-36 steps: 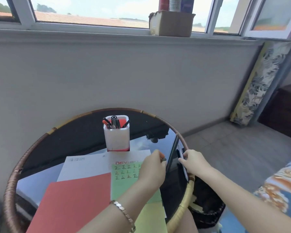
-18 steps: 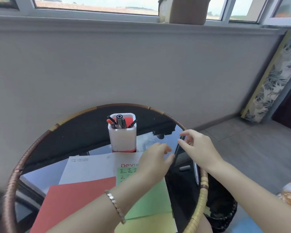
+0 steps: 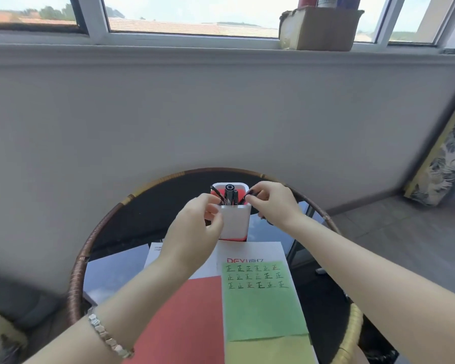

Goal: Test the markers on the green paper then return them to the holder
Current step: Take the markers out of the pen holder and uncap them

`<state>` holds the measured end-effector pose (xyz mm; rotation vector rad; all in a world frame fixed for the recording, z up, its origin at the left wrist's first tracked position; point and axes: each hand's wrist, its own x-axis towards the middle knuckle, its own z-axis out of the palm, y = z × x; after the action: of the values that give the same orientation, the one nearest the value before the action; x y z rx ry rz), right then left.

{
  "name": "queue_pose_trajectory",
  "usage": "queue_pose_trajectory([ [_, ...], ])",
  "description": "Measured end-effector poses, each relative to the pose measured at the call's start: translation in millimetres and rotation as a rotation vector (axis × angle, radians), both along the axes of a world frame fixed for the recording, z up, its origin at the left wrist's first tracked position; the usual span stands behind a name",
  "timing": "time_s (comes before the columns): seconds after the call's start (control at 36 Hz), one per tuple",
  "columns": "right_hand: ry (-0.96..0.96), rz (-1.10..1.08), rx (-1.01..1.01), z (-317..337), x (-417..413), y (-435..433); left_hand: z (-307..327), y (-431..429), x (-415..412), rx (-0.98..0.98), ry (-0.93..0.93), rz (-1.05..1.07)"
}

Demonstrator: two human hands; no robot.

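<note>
Single head camera, facing forward-down, close above table (image 3: 153, 211), wall (image 3: 221, 114) beyond.

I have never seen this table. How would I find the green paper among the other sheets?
Look at the round dark table with a wicker rim, under the window. Sheets lie in front of the white marker holder. The green paper is right of the red sheet and beyond the yellow sheet; it alone bears three rows of handwritten characters.

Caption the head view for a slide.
Right hand pinches a marker at the white holder, left hand beside it; green paper shows test marks.
</note>
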<state>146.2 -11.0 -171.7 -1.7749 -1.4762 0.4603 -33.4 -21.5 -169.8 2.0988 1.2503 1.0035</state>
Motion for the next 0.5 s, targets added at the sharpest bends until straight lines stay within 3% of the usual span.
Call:
queue_pose_trajectory([
  [0.22,0.104,-0.007,0.627,51,-17,-49,9,-8,18,0.191,-0.095,-0.049],
  [0.31,0.222,0.024,0.640,60,-22,-62,14,-15,29,0.165,-0.100,-0.119],
  [0.42,0.533,0.048,0.521,60,-25,-73,9,-26,38,0.175,-0.021,-0.191],
  [0.5,0.452,0.130,0.341,47,-23,-80,3,-32,42,0.152,-0.016,-0.223],
])
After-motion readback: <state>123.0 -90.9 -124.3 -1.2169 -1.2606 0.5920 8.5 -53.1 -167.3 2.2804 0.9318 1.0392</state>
